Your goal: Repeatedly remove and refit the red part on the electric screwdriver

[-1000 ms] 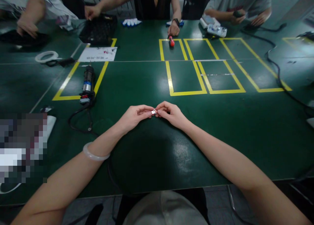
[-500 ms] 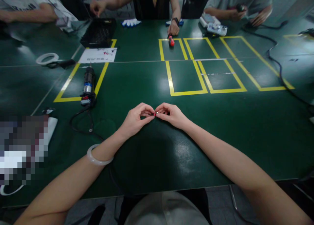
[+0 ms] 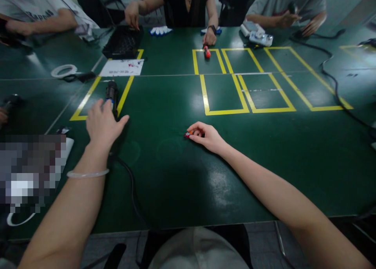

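My right hand (image 3: 207,136) rests on the green table (image 3: 182,175) with its fingers pinched on a small red part (image 3: 187,134). My left hand (image 3: 102,124) is out to the left, fingers spread, over the lower end of a black corded power tool (image 3: 111,92) that lies inside a yellow taped box. Whether the hand touches the tool I cannot tell. A pale bangle sits on my left wrist.
Yellow taped rectangles (image 3: 223,92) mark the table's middle right. A paper sheet (image 3: 122,67), a black keyboard (image 3: 123,42) and a white ring (image 3: 63,70) lie at the back left. Other people's hands work along the far edge; one holds a red item (image 3: 207,53). A black cable (image 3: 331,81) runs right.
My two hands were together, pinching the small part. My left hand has let go and moved left to the black tool. My right hand stays put with the part.
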A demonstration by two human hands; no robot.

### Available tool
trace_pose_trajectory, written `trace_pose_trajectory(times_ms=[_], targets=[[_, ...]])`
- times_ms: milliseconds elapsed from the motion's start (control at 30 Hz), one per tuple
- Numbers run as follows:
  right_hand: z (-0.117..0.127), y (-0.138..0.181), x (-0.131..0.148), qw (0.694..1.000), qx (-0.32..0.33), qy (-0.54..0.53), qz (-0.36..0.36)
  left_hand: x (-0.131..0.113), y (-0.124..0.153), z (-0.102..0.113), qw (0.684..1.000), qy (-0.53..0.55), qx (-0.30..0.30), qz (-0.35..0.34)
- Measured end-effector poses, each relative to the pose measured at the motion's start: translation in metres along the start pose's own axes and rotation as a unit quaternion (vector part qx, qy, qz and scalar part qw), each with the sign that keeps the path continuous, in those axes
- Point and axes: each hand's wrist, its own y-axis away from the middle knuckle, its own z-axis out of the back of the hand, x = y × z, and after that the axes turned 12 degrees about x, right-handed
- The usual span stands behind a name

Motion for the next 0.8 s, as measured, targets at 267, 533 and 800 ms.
trace_pose_trajectory(times_ms=[267,533,800], targets=[[-0.001,0.001,0.003,1.0,-0.005,0.029,0.003,0.048,-0.009,-0.001,0.99,0.053,0.112,0.065],[-0.004,0.0,0.001,1.0,-0.006,-0.012,-0.002,-0.016,0.016,0.002,0.988,0.064,0.141,0.021],[-0.005,0.002,0.002,1.0,-0.02,0.009,0.008,-0.109,0.056,-0.002,0.975,0.074,0.173,-0.117]])
